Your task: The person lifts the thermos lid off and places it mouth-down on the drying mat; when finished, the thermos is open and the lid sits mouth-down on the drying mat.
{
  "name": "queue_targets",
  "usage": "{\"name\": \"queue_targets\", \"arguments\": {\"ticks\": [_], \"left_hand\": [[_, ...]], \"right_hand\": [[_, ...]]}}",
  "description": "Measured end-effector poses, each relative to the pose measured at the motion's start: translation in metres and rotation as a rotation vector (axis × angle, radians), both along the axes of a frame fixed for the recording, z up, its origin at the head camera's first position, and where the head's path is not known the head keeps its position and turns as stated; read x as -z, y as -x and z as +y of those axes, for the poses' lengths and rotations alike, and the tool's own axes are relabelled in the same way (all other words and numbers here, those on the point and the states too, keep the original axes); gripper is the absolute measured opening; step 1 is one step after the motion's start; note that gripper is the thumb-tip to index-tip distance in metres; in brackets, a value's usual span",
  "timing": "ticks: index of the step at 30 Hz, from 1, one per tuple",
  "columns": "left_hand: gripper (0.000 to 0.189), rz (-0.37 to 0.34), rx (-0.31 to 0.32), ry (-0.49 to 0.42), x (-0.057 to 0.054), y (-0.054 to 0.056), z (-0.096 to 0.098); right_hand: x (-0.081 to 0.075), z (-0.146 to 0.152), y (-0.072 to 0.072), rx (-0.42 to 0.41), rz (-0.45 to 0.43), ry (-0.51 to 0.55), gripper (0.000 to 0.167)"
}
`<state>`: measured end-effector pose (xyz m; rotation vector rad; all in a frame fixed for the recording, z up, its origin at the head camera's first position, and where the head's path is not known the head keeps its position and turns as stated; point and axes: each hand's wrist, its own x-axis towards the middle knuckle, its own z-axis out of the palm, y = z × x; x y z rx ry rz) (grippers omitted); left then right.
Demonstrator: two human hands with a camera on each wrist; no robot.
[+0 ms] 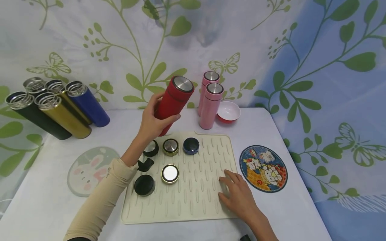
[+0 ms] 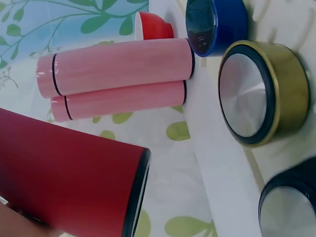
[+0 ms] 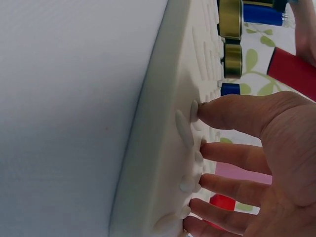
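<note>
My left hand (image 1: 152, 121) grips a red thermos bottle (image 1: 173, 103) around its side, fingers behind and thumb across the front. The bottle is held tilted above the mat's back edge, its steel-topped lid on. In the left wrist view the dark-rimmed base of the red thermos (image 2: 69, 173) points toward the lids. My right hand (image 1: 238, 194) has its fingers spread and lightly bent, fingertips at the right side of the cream ribbed mat (image 1: 205, 201), holding nothing. On the mat lie several bottle lids: gold (image 1: 170, 147), gold-rimmed (image 1: 170, 174), blue (image 1: 191, 146) and black (image 1: 144, 185).
Two pink thermoses (image 1: 211, 107) stand behind the mat beside a red-and-white bowl (image 1: 228, 112). Several lidless bottles, including a blue bottle (image 1: 90, 107) and a gold bottle (image 1: 66, 117), lean at the back left. Round mats lie either side: a rabbit mat (image 1: 90, 170) and a colourful mat (image 1: 263, 169).
</note>
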<state>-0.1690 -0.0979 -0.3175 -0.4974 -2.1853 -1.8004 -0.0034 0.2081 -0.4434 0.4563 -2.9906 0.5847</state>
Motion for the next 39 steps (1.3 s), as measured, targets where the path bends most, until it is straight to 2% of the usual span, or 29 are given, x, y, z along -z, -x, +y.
{"name": "queue_targets", "arguments": {"ticks": [6,10,17,20,25,29,32,35,39], "left_hand": [[0.068,0.072,-0.006,0.092,-0.005,-0.018,-0.006],[0.070,0.141,-0.005,0.148,-0.003,-0.030,-0.010],[0.074,0.274,-0.006,0.238,0.026,-0.033,-0.022],[0.076,0.280,-0.003,0.268,0.030,-0.040,-0.028],[0.078,0.263,-0.005,0.338,0.032,-0.059,-0.034],[0.080,0.282,-0.013,0.426,0.034,-0.073,-0.036],[0.080,0.291,-0.017,0.492,0.037,-0.083,-0.036],[0.080,0.301,-0.019,0.547,0.041,-0.091,-0.035],[0.080,0.313,-0.026,0.596,0.046,-0.101,-0.035]], "right_hand": [[-0.002,-0.002,0.001,0.000,-0.013,0.005,0.048],[-0.001,-0.003,0.001,-0.009,-0.023,0.000,0.047],[-0.003,-0.006,0.003,-0.015,-0.043,-0.005,0.048],[-0.008,-0.008,0.005,-0.007,-0.088,-0.015,0.048],[-0.021,-0.013,0.010,0.042,-0.169,0.023,0.047],[-0.033,-0.018,0.015,0.058,-0.197,0.152,0.048],[-0.043,-0.024,0.019,0.044,-0.209,0.312,0.053],[-0.053,-0.033,0.023,0.017,-0.191,0.462,0.057],[-0.067,-0.043,0.029,-0.024,-0.159,0.588,0.056]]}}
